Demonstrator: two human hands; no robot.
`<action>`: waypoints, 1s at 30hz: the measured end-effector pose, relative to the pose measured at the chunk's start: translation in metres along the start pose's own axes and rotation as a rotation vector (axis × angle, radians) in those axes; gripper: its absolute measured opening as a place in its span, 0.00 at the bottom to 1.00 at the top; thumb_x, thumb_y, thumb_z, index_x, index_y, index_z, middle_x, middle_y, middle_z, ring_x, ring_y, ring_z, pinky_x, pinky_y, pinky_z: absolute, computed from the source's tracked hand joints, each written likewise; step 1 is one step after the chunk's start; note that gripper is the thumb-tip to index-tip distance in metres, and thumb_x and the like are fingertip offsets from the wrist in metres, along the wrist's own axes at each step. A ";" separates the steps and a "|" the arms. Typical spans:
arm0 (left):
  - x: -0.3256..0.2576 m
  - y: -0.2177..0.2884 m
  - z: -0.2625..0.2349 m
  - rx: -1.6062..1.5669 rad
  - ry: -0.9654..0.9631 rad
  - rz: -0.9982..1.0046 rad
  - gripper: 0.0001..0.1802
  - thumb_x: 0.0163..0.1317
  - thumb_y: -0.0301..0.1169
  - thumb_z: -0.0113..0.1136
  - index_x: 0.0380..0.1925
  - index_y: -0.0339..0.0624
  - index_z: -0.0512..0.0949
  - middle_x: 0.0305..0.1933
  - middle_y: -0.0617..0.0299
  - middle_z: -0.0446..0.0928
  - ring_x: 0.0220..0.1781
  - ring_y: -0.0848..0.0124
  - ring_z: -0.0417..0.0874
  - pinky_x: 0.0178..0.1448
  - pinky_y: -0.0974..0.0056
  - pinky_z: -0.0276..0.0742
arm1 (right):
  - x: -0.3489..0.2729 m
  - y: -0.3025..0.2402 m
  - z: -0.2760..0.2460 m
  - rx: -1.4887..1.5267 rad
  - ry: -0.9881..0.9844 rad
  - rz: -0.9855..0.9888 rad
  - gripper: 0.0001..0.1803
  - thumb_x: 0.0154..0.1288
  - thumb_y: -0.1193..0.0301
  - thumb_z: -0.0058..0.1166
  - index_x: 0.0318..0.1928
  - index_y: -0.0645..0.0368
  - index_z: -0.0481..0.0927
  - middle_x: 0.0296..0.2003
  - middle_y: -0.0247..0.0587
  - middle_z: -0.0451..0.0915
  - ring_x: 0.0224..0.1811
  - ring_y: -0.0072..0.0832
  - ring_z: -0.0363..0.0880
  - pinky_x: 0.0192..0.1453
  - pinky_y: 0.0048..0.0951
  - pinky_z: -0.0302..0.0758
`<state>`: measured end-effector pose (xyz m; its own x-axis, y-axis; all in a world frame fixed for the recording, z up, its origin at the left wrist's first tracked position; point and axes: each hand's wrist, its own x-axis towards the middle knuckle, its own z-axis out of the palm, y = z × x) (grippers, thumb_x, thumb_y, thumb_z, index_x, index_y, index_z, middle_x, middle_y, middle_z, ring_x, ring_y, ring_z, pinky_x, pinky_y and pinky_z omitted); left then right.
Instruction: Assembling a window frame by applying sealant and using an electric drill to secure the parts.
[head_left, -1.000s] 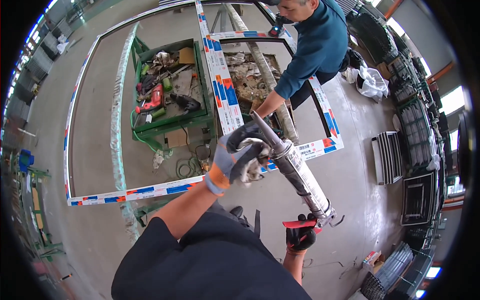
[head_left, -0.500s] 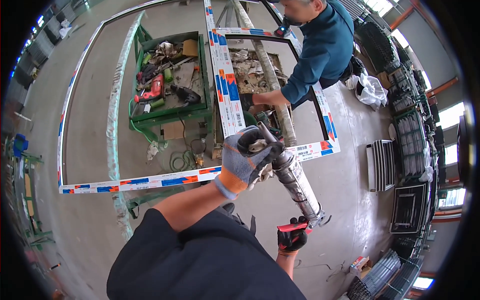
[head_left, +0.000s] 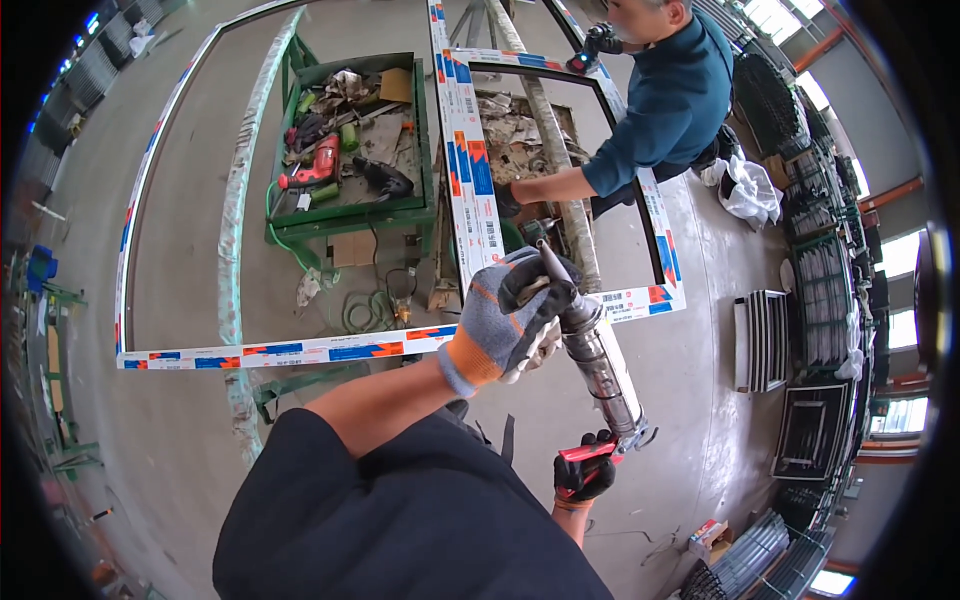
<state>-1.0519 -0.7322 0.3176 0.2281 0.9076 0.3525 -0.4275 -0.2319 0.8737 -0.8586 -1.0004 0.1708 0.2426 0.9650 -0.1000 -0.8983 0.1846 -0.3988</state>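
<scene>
A caulking gun (head_left: 609,378) with a silver barrel slants across in front of me, its nozzle pointing up and away. My left hand (head_left: 492,318), in a grey, orange and black glove, is closed around its front end just below the nozzle. Under those fingers a crumpled pale rag (head_left: 541,352) is bunched. At the gun's rear, my right hand (head_left: 588,476) in a black glove grips the red handle (head_left: 588,452). Just beyond the nozzle lies the near corner section of a large window frame (head_left: 300,349), wrapped in printed white, blue and orange film.
A co-worker (head_left: 662,100) leans over the frame's right part, holding a dark power tool (head_left: 582,62). Film-wrapped bars (head_left: 229,250) support the frame. A green cart (head_left: 345,226) holds a red drill (head_left: 318,163) and scraps. A green hose (head_left: 368,312) coils on the floor.
My view has shifted slightly, so the frame and cart sit further right. Both hands keep their hold on the caulking gun. More of the co-worker's gloved hand on the power tool shows.
</scene>
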 end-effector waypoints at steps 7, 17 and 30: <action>-0.007 0.014 -0.003 -0.241 -0.009 -0.314 0.09 0.66 0.34 0.60 0.36 0.42 0.72 0.23 0.70 0.70 0.20 0.83 0.70 0.23 0.74 0.65 | 0.003 0.004 0.006 -0.035 -0.007 -0.038 0.26 0.61 0.66 0.52 0.61 0.54 0.67 0.52 0.49 0.78 0.08 0.23 0.63 0.16 0.29 0.68; -0.001 0.013 -0.010 0.133 -0.004 -0.158 0.13 0.59 0.34 0.66 0.37 0.36 0.78 0.33 0.63 0.79 0.36 0.75 0.78 0.44 0.67 0.76 | -0.001 -0.012 0.008 -0.131 0.017 -0.099 0.26 0.58 0.71 0.53 0.60 0.54 0.68 0.51 0.52 0.79 0.13 0.29 0.70 0.19 0.31 0.74; 0.000 0.012 -0.003 -0.009 -0.071 -0.189 0.11 0.62 0.33 0.63 0.36 0.35 0.79 0.36 0.59 0.79 0.38 0.71 0.79 0.45 0.66 0.75 | -0.010 -0.006 -0.007 -0.170 0.283 -0.153 0.25 0.61 0.68 0.50 0.60 0.56 0.69 0.46 0.40 0.78 0.32 0.30 0.79 0.25 0.34 0.76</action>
<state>-1.0595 -0.7345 0.3275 0.3662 0.9076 0.2051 -0.3790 -0.0559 0.9237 -0.8535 -1.0128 0.1679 0.4825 0.8345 -0.2661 -0.7759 0.2662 -0.5719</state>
